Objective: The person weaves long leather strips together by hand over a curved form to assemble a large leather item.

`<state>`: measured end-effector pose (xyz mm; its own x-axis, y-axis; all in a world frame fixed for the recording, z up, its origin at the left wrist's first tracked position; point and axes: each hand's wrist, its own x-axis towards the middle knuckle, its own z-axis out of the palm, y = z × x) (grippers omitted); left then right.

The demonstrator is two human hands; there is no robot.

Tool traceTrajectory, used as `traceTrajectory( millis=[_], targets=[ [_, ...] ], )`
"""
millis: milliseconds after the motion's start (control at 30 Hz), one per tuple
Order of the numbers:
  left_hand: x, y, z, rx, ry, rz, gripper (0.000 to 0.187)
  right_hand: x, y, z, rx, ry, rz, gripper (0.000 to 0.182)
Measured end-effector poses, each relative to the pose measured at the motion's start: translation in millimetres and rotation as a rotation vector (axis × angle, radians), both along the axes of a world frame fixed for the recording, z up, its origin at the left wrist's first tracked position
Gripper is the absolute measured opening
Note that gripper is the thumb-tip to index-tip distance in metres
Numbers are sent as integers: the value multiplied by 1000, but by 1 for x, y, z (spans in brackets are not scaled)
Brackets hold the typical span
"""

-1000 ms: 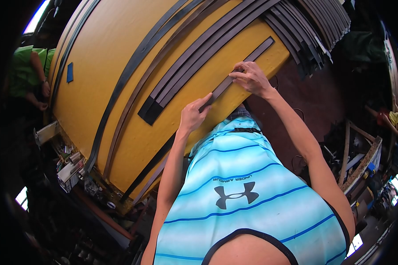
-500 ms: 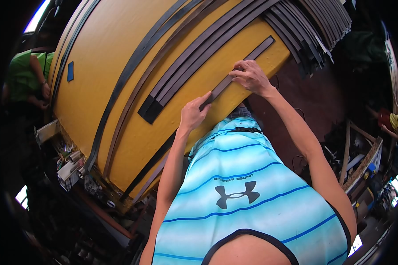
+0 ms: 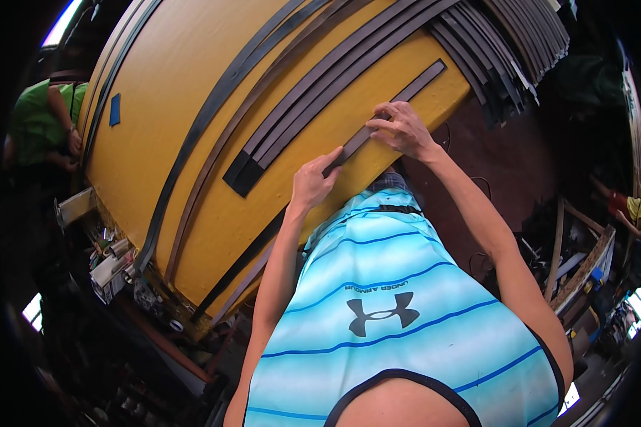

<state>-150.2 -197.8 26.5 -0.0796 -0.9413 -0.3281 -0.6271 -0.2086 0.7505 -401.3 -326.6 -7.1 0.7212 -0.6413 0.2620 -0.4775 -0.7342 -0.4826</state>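
A narrow dark leather-like strip (image 3: 419,82) with black edges lies slantwise near the front edge of the yellow tabletop (image 3: 377,80). My left hand (image 3: 313,179) grips its lower-left end, index finger stretched along the top and thumb at the side. Farther up the strip, my right hand (image 3: 407,132) has thumb and fingers bent together over it in a pinch. Whether something small sits between those fingertips is hidden. Just beyond lie longer dark strips (image 3: 292,127) side by side, with black ends at the lower left.
Long curved straps (image 3: 192,146) run across the table. A thick bundle of strips (image 3: 523,35) hangs over the far right edge. One blue patch (image 3: 115,110) lies at the left. A person in green (image 3: 41,117) works at the left edge; a wooden frame (image 3: 584,267) stands at right.
My right hand's fingers have shifted slightly along the strip toward the lower left. My left hand stays at the strip's end.
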Motion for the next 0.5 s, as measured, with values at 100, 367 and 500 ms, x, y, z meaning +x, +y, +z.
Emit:
traceTrajectory(
  millis=[100, 367, 500],
  targets=[
    [-1, 0, 0, -5, -2, 0, 48, 1, 0, 1, 9, 10, -5, 26],
    [-1, -1, -1, -3, -22, -5, 46, 3, 1, 5, 28, 32, -10, 25],
    [-2, -1, -3, -20, -23, 5, 46, 5, 7, 3, 11, 59, -39, 28]
  ],
)
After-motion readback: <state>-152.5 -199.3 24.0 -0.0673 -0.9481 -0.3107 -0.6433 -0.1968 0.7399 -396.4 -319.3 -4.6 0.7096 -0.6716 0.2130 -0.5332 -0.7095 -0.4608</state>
